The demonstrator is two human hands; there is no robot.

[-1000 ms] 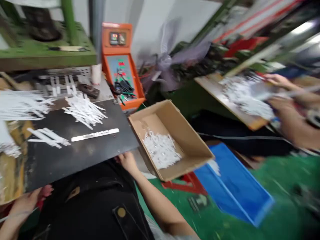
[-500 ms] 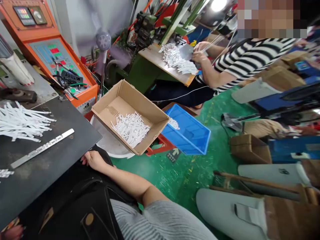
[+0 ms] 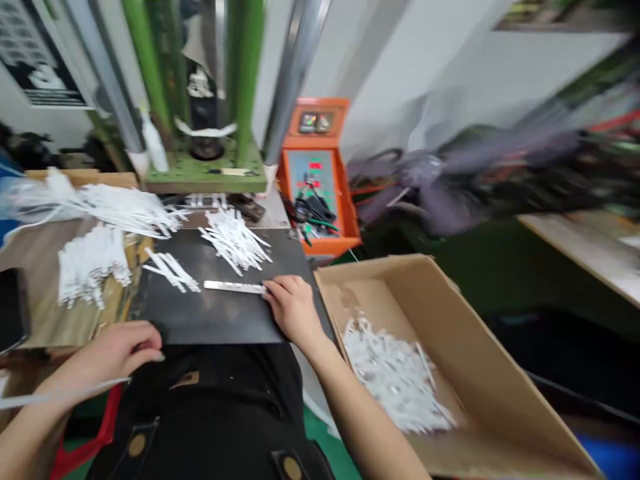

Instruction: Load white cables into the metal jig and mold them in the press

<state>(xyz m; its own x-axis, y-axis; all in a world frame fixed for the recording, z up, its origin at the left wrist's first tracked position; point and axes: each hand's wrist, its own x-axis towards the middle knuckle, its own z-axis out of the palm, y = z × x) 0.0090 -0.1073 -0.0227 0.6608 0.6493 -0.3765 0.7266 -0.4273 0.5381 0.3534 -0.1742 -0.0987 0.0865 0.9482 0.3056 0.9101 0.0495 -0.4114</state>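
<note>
A slim silvery metal bar with notches lies on the dark work plate. My right hand has its fingers closed on the bar's right end. At the plate's front left corner is my left hand, fingers loosely curled and thumb apart, with nothing visible in it. A few white strips lie left of the bar, and a pile of white strips is behind it. More white strips are stacked on the wooden surface at left.
A cardboard box holding many white pieces stands right of the plate. Behind the plate rises a green press. An orange control box and a blurred fan are farther back. A dark phone-like object sits far left.
My view has swung left from the co-worker to the press. My right hand has gone from the plate's edge to the notched metal bar. The left hand now shows fully.
</note>
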